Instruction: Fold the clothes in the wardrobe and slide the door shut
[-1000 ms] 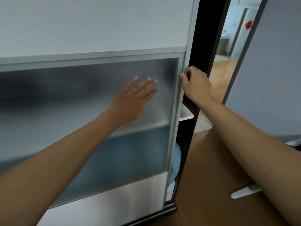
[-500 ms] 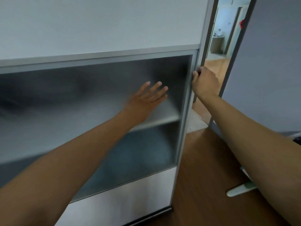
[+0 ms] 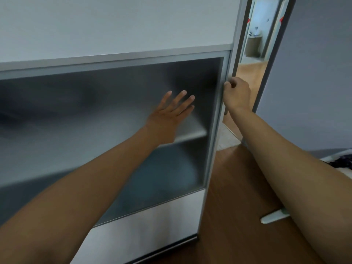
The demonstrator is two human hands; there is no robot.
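Left hand (image 3: 171,113) flat on the sliding door (image 3: 114,35), on its frosted panel; fingers straight, spread, holding nothing. Behind the door, low: blue clothes (image 3: 163,178) (too blurred to tell if folded). Right hand (image 3: 237,94) at the door's right edge, fingers curled round the frame. Wooden floor (image 3: 232,197) right of the door.
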